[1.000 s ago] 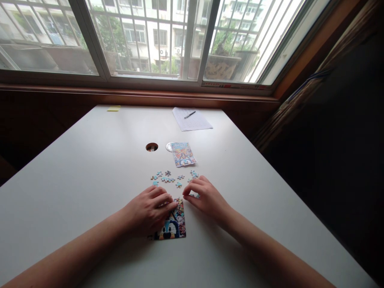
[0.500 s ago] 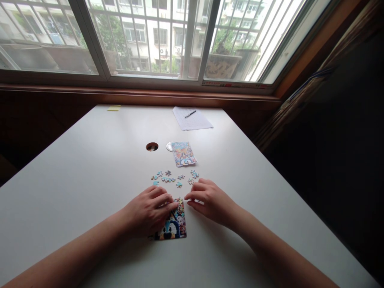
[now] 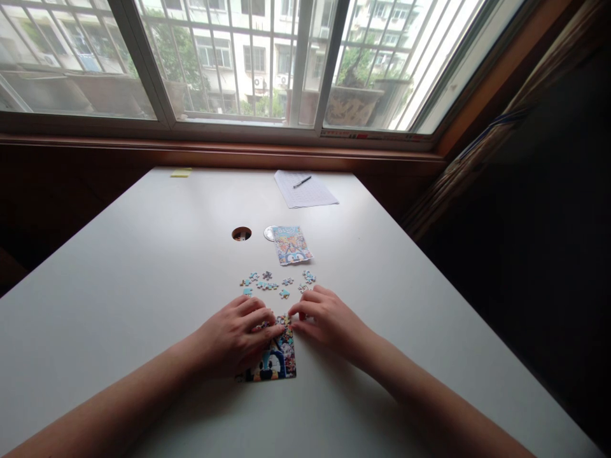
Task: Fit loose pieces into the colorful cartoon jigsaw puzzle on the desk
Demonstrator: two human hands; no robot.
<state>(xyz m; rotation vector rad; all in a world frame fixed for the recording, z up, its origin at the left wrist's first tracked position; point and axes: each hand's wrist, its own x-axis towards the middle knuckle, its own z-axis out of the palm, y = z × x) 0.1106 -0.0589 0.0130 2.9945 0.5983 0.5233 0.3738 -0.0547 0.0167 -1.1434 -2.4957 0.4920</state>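
two bare hands meet at a small, bright jigsaw

a left hand (image 3: 241, 331) rests, fingers bent, over the left part of a flat, multicoloured, partly joined jigsaw puzzle (image 3: 273, 367) with a blue cartoon face, on a smooth white table (image 3: 143, 286). the puzzle lies between the hands, its straight right edge running near to far. the right hand (image 3: 329, 318) is at the far end of that edge, thumb and forefinger curled close together and pointing left; from those fingertips, the puzzle lies to the left and nearer the camera. at this size, it cannot be told whether either hand pinches a piece. just beyond the fingers lie small, knobbed, pale-blue and mottled jigsaw pieces (image 3: 267, 285), a few of them close to the right hand. farther off, a colourful rectangular printed card (image 3: 292, 245) overlaps a round silvery disc (image 3: 268, 233), and a slim dark pen (image 3: 302, 182) lies on white sheets of paper (image 3: 312, 196).
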